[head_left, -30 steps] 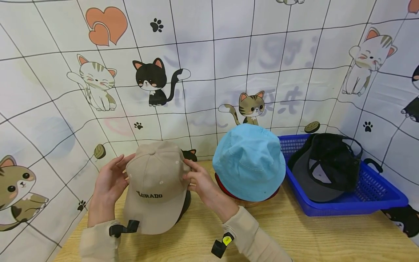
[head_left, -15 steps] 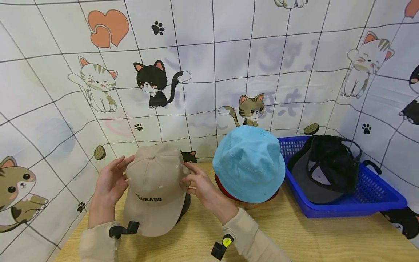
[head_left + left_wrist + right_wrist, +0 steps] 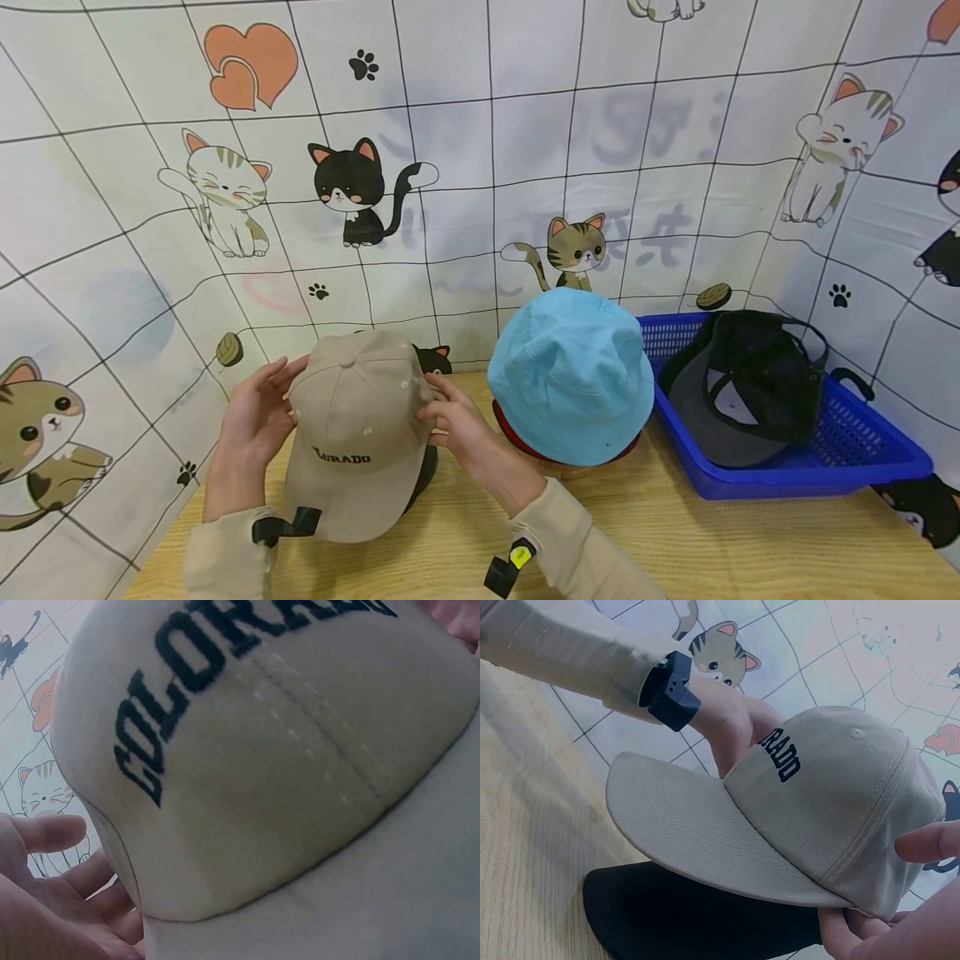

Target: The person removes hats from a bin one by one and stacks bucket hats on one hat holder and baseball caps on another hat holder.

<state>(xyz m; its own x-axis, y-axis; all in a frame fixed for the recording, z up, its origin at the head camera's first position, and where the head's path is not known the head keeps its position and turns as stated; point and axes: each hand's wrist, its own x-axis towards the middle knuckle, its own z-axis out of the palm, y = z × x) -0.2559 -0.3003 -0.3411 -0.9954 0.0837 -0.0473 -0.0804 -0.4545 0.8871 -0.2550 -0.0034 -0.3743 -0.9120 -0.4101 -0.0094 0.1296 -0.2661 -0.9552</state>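
Observation:
A beige baseball cap with dark "COLORADO" lettering sits over a black cap, whose brim shows below it in the right wrist view. My left hand is at the beige cap's left side. In the left wrist view its thumb stands away from the fabric while the other fingers reach in behind the edge. On the opposite side, my right hand holds the cap's lower edge, fingers tucked under it and thumb against the outside.
Right of the beige cap, a light blue bucket hat rests over something with a red edge. A blue plastic basket at the right holds a black cap. A cat-print sheet rises behind the wooden table.
The head view has tilted slightly, so the scene appears a little lower than a second ago. Both hands stay in place on the beige cap.

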